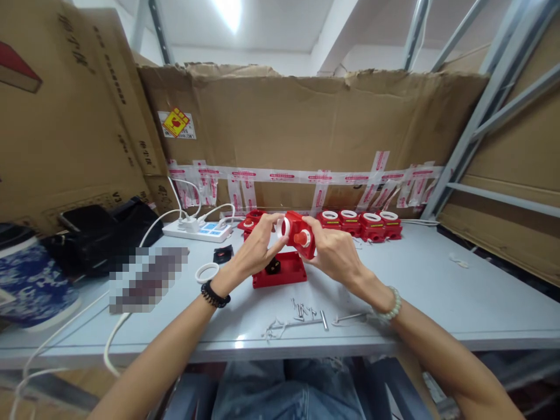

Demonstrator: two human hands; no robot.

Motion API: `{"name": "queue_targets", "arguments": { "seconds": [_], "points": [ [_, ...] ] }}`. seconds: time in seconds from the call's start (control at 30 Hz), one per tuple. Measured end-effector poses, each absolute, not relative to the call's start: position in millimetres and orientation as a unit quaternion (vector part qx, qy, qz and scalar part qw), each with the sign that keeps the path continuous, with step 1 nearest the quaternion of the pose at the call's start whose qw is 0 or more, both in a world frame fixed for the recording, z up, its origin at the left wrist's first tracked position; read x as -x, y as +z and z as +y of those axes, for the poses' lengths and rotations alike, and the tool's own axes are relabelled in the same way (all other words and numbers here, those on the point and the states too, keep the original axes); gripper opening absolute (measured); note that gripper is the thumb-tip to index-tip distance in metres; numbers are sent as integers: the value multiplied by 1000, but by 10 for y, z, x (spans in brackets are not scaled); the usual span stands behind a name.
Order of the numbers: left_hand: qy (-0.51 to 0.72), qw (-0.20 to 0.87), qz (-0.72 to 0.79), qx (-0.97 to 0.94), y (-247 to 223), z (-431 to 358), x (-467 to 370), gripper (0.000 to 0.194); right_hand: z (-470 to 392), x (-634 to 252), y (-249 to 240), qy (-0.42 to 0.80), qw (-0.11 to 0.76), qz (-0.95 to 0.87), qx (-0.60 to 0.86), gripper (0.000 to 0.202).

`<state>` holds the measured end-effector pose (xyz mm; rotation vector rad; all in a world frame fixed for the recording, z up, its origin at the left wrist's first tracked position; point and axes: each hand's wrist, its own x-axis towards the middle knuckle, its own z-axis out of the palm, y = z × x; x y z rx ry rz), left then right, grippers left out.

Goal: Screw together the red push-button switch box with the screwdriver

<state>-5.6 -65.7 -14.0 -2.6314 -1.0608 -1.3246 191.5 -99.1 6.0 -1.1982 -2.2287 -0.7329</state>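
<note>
Both hands are raised over the middle of the table. Between the thumb and fingers of my left hand (259, 245) is a white ring (284, 227), held against the left side of a red housing (296, 221). My right hand (335, 248) grips that housing from its right side; a red knob (301, 237) with a white collar sticks out of its face. Below them an open red box (286, 275) lies on the table with a black part (273, 266) inside. Another white ring (207, 272) rests near my left wrist.
Screws (301, 309) and a metal rod tool (295, 324) lie near the table's front edge (245, 352). Several red units with white rings (371, 226) stand at the back right. A power strip (196, 231) is at the back left, and a patterned cup (32, 280) stands far left.
</note>
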Motion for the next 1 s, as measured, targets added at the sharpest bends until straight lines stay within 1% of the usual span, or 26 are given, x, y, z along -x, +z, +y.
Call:
{"name": "queue_targets", "arguments": {
  "seconds": [0.13,0.23,0.4,0.57,0.7,0.77,0.83,0.93,1.0],
  "points": [
    [-392,69,-323,859,-133,-599,116,35,-954,-1970,78,-251,265,-826,430,61],
    [-409,72,-343,843,-198,-576,75,33,-949,-1959,63,-242,259,-836,418,60],
    [-457,0,-430,779,-292,-613,-58,27,-968,-1890,13,-278,226,-840,408,52],
    [-480,-131,-482,721,-285,-615,-114,31,-947,-1824,-57,-318,207,-832,405,49],
    [-458,-164,-510,709,-262,-600,-104,35,-913,-1820,-79,-330,208,-828,402,48],
    [-444,-148,-494,733,-239,-613,-70,34,-898,-1851,-68,-331,217,-828,398,48],
    [-421,-92,-448,783,-211,-627,-7,32,-886,-1901,-46,-323,230,-829,394,50],
    [-367,46,-355,858,-184,-602,112,40,-872,-1987,-8,-300,250,-834,390,55],
    [-344,131,-326,871,-185,-552,169,44,-867,-2033,17,-283,265,-837,386,57]
  ]
}}
